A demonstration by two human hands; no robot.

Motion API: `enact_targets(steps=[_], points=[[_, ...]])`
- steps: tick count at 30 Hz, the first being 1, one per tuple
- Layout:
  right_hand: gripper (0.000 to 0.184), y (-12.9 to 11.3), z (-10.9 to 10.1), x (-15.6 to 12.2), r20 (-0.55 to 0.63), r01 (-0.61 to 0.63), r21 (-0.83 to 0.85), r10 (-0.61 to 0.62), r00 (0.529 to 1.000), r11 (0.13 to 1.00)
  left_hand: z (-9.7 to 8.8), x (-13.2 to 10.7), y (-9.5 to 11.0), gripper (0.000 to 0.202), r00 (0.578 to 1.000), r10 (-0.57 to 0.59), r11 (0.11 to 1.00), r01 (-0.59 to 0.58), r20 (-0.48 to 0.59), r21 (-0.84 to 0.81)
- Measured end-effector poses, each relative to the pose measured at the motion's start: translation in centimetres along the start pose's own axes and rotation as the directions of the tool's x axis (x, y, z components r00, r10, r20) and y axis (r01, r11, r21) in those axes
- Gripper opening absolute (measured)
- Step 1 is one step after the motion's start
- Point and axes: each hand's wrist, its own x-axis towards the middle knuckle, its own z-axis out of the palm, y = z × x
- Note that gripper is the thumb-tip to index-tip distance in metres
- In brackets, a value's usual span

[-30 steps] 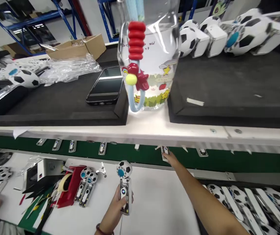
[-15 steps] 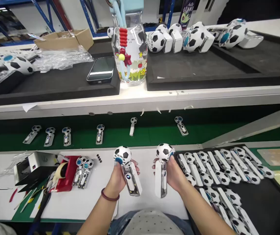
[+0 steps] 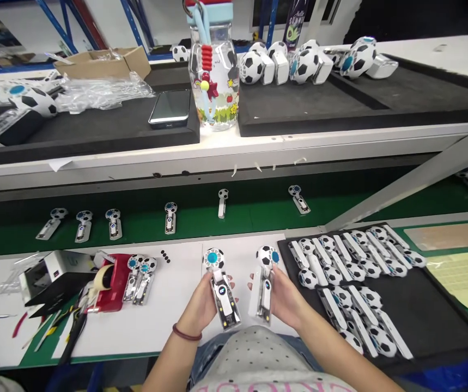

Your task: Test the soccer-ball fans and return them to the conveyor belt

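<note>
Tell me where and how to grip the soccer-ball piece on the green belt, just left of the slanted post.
I would pinch its long body by both side edges, from the near side. The body's free end points that way, with the round head at the far end. The right hand seems nearest, but holds another piece.

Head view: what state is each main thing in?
Left hand: gripping a football-topped device
Right hand: gripping a second device
Phone: flat, face up
Bottle: upright, lid on
Cardboard box: open
Tape roll: in red dispenser
Devices on green strip: lying apart
</note>
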Motion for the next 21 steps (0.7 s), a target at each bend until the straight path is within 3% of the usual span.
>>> enact_targets(steps=[3,7,10,14,17,21], points=[[0.023,1.1,-1.2,-0.5,-0.038,0.015,-0.019,-0.016,0.999,1.000,-0.9,-0.6,-1.4,0.025,0.999,-0.040,0.999,0.040,-0.013,0.012],[0.043,1.7,-1.9,-1.4,-0.062,0.123,-0.047,-0.125,0.990,0.991,-0.7,-1.5,-3.0,0.030,1.000,0.009,1.000,-0.009,0.006,0.010],[0.057,1.2,-1.1,-2.9,0.026,0.126,-0.141,-0.123,0.992,0.982,0.2,-2.5,-3.5,0.036,0.994,0.028,0.999,-0.030,0.103,0.018],[0.056,0.3,0.4,-5.1,0.200,0.099,-0.216,-0.055,0.978,0.971,1.2,-4.1,-3.3,0.050,0.976,0.028,1.000,-0.030,0.217,0.007],[0.058,0.4,1.1,-6.1,0.286,0.083,-0.199,-0.023,0.958,0.977,1.5,-5.0,-3.2,0.053,0.972,0.042,0.998,-0.052,0.232,0.034],[0.060,1.1,1.2,-6.6,0.307,0.093,-0.209,-0.025,0.951,0.974,1.4,-5.7,-3.3,0.048,0.969,0.074,0.994,-0.091,0.237,0.062]])
